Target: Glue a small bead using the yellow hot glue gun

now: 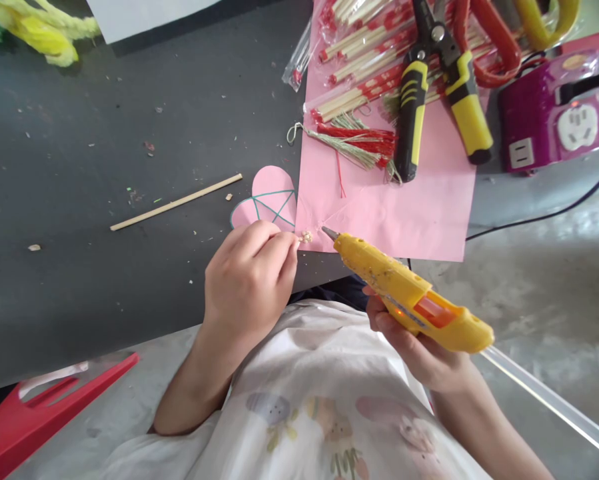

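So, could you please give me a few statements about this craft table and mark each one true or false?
1. The right hand holds a yellow glue gun. True.
2. The left hand lies flat and empty on the table. False: it pinches a small pale bit at its fingertips.
3. The gun's nozzle points toward that bit. True.
4. The pliers lie on the bare dark table. False: they lie on the pink paper.
5. A thin stick lies on the dark table. True.
6. The heart cutout is blue. False: it is pink with green lines.
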`<state>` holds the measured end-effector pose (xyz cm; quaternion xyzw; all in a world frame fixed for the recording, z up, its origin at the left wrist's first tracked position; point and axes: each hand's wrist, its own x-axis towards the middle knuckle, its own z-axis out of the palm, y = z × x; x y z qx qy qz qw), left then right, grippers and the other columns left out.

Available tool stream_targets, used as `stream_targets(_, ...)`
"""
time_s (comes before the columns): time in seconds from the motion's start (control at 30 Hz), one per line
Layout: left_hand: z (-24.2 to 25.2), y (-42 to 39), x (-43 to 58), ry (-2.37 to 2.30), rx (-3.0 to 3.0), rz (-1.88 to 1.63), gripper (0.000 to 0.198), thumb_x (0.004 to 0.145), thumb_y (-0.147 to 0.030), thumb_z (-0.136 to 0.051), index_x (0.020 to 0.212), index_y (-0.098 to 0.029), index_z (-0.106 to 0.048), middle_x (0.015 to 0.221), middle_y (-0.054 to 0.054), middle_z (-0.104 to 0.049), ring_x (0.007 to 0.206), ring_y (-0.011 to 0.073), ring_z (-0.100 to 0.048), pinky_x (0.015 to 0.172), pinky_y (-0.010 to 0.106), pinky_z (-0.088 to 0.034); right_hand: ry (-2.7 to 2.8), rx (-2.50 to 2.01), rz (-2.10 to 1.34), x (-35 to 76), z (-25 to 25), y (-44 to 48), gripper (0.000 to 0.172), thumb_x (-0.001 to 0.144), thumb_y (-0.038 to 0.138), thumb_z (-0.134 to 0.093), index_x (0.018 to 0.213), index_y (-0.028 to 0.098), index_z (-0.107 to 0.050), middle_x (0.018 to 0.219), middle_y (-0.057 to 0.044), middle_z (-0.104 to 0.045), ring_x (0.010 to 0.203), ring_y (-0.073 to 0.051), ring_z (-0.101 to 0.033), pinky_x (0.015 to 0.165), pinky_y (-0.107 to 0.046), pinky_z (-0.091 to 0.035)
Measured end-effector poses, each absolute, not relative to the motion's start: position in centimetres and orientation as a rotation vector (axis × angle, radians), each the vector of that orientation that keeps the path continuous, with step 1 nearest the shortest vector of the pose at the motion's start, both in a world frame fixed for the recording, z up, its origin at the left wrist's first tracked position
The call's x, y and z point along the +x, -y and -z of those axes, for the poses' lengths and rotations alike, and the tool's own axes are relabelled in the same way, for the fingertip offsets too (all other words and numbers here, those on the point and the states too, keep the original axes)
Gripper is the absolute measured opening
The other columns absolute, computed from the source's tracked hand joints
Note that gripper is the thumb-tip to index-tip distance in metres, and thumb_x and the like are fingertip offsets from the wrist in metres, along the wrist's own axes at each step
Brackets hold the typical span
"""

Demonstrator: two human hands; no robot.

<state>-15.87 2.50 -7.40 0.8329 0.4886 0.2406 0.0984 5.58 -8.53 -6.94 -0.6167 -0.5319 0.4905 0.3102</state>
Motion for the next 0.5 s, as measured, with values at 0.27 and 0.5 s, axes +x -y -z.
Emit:
stream_targets(0.27,7.3,-0.8,-16.4,-1.419,2.603,-0.63,0.02,0.088,-0.015,-0.059,0.103,-0.02,-0.072,0.082,0.003,-0.068,0.07,0.0148,-0.054,0.067,0.029,-0.043,1.416,-1.627,-1.296,5.7,6.9,8.6,0.004,0.091,0.029,-0.057,0.092,0.025,-0.056,0.073,-0.002,-0.057,0.062,-0.017,-0.057,0.052,-0.032,-0.048)
stream_targets(0.5,7.8,1.1,-15.7,-1.467,2.626,-0.559,0.04,0.086,-0.014,-0.06,0.126,-0.013,-0.06,0.08,0.006,-0.062,0.069,0.0176,-0.049,0.065,0.033,-0.041,1.441,-1.608,-1.304,5.7,6.8,8.6,0.004,0.091,0.026,-0.054,0.09,0.022,-0.055,0.076,-0.002,-0.059,0.064,-0.015,-0.057,0.06,-0.032,-0.049)
